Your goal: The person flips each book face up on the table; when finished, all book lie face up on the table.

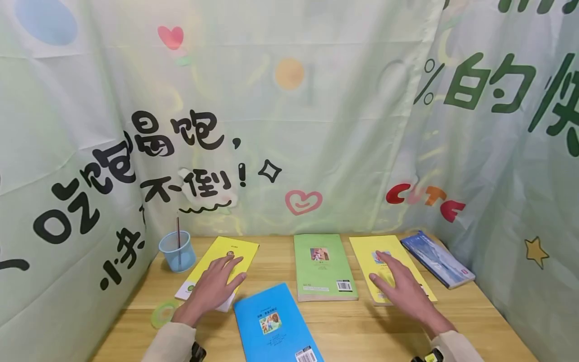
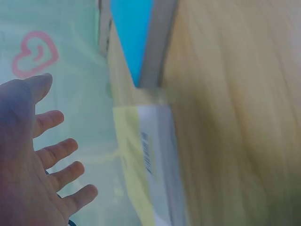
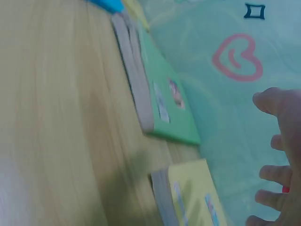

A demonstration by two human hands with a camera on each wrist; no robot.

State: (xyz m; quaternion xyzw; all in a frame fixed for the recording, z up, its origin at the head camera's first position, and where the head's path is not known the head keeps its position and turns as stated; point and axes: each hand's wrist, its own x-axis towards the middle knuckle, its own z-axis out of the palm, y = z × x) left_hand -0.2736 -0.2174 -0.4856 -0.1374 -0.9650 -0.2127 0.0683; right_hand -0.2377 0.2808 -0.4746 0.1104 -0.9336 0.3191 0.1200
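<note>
My left hand [image 1: 213, 286], fingers spread, is over a yellow and white book [image 1: 230, 251] on the left; in the left wrist view the hand [image 2: 35, 155] stands apart from that book [image 2: 134, 165]. My right hand [image 1: 404, 289] reaches over another yellow book [image 1: 362, 246], and the right wrist view shows its loosely spread fingers holding nothing. Between the hands lie a green book [image 1: 318, 271] with a small picture and barcode, and nearer me a blue book [image 1: 276, 327], set at a slant.
At the back left stands a light blue cup [image 1: 172, 251] with a thin stick in it. A green tape roll [image 1: 164, 315] lies left of my left wrist. Far right is a blue-white book [image 1: 436, 259]. Printed curtains [image 1: 339, 125] close off the wooden table [image 1: 362, 332] behind and beside.
</note>
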